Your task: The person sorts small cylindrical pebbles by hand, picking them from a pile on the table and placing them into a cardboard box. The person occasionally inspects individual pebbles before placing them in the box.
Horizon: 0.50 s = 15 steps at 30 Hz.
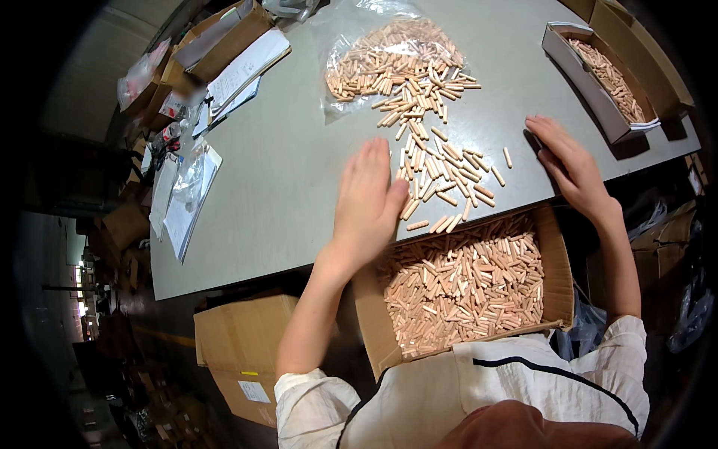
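Loose wooden dowel pins (pixel 449 170) lie scattered over the grey table. They trail from a clear plastic bag (pixel 333 71) whose mouth spills a heap of them. My left hand (pixel 366 198), slightly blurred, is at the left side of the scattered pins, fingers stretched out and thumb beside the nearest ones. My right hand (pixel 570 161) is open on the right, a little apart from the pins, fingers extended and palm turned inward. Neither hand grips anything. Below the table's front edge, against my body, an open cardboard box (pixel 557 262) holds a large mass of the same pins.
A long narrow box (pixel 591 97) of dowel pins stands at the table's far right. Papers (pixel 243 67), a plastic-covered sheet (pixel 191 198) and an open carton (pixel 232 49) line the left edge. A closed cardboard box (pixel 250 337) sits low at the left.
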Each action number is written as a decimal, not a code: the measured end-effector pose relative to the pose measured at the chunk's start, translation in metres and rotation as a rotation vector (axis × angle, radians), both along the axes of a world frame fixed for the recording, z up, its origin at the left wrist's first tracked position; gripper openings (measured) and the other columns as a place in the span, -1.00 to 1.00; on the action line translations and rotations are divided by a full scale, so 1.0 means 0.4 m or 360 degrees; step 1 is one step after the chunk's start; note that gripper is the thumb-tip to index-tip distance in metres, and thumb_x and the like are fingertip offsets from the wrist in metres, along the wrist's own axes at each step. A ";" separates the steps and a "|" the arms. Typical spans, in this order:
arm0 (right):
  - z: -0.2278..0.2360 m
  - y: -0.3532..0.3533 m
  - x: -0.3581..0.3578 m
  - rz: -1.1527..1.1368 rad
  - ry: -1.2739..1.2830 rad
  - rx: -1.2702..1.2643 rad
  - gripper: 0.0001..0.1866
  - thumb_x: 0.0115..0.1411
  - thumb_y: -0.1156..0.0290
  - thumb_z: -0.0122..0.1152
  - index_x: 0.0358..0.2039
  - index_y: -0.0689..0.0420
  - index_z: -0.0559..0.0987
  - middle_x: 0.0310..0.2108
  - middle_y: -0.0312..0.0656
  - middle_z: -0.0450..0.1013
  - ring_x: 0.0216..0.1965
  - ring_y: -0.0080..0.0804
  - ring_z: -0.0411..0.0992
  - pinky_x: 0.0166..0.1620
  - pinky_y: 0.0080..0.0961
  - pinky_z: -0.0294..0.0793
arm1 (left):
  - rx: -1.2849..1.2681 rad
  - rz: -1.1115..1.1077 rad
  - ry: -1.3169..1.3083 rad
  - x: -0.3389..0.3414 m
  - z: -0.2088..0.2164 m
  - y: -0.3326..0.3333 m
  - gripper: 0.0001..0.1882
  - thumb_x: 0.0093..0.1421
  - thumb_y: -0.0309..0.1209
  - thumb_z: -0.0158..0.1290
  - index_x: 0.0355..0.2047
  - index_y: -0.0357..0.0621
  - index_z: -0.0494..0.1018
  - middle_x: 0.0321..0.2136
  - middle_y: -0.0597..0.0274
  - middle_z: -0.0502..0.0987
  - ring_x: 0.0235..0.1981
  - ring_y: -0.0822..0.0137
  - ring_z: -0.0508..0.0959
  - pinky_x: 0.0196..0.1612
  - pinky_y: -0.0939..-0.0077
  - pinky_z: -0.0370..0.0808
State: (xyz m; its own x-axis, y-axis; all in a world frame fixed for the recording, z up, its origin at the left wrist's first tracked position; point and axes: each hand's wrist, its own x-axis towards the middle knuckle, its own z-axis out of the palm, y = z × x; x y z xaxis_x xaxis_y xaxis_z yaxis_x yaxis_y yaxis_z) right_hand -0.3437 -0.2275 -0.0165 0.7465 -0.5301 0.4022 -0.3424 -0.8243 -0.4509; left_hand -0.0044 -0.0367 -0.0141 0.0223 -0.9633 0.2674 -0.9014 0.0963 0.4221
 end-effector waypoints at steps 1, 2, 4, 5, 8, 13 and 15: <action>0.006 0.018 0.005 -0.0016 0.0076 0.0006 -0.48 0.45 0.51 0.09 0.40 0.16 0.40 0.35 0.16 0.38 0.45 0.15 0.26 0.47 -0.12 0.23 | 0.0058 -0.0031 -0.0079 -0.009 0.006 0.010 -0.25 0.53 -0.18 -0.10 0.52 -0.45 0.01 0.50 -0.32 0.15 0.55 -0.22 0.08 0.57 0.00 -0.07; 0.013 0.032 0.009 0.0019 0.0168 0.0041 -0.45 0.49 0.36 0.08 0.44 0.18 0.34 0.38 0.16 0.35 0.46 0.15 0.23 0.51 -0.08 0.16 | 0.0092 -0.0061 -0.0149 -0.018 0.009 0.021 -0.21 0.52 -0.15 -0.08 0.53 -0.45 -0.03 0.51 -0.33 0.12 0.56 -0.22 0.06 0.57 -0.01 -0.09; 0.028 0.065 0.030 0.0159 0.0288 -0.0060 -0.37 0.49 0.21 0.09 0.46 0.23 0.29 0.43 0.16 0.29 0.49 0.13 0.20 0.54 -0.05 0.10 | 0.0156 -0.0125 -0.0292 -0.035 0.017 0.050 -0.12 0.50 -0.10 -0.04 0.55 -0.45 -0.12 0.53 -0.35 0.05 0.57 -0.22 0.03 0.58 -0.03 -0.12; 0.028 0.079 0.036 0.0208 0.0392 -0.0197 -0.26 0.47 0.05 0.11 0.47 0.28 0.24 0.46 0.14 0.25 0.50 0.10 0.18 0.55 -0.03 0.06 | 0.0146 -0.0137 -0.0340 -0.045 0.015 0.064 -0.05 0.44 -0.07 0.02 0.56 -0.43 -0.15 0.54 -0.33 0.03 0.57 -0.23 0.05 0.58 -0.05 -0.11; 0.034 0.117 0.055 0.0287 0.0420 -0.0281 -0.03 0.36 -0.19 0.18 0.49 0.30 0.19 0.46 0.11 0.25 0.51 0.06 0.19 0.55 -0.01 0.07 | 0.0188 -0.0208 -0.0323 -0.067 0.033 0.098 -0.02 0.38 -0.08 0.07 0.56 -0.43 -0.13 0.52 -0.35 0.05 0.57 -0.23 0.05 0.58 -0.06 -0.11; 0.062 0.132 0.075 0.0652 0.0387 -0.0094 0.08 0.25 -0.27 0.29 0.49 0.30 0.21 0.41 0.14 0.32 0.47 0.11 0.24 0.53 -0.01 0.11 | 0.0251 -0.0419 -0.0342 -0.071 0.062 0.132 0.01 0.34 0.17 0.13 0.53 -0.31 0.09 0.49 -0.05 0.25 0.53 -0.07 0.20 0.55 -0.12 0.00; 0.066 0.125 0.081 0.0888 0.0223 0.0153 -0.06 0.28 -0.14 0.37 0.44 0.27 0.33 0.30 0.11 0.46 0.39 0.04 0.37 0.47 -0.09 0.25 | 0.0318 -0.0620 -0.0005 -0.038 0.065 0.136 -0.01 0.36 0.16 0.12 0.52 -0.31 0.10 0.48 -0.01 0.30 0.51 -0.08 0.24 0.55 -0.13 0.01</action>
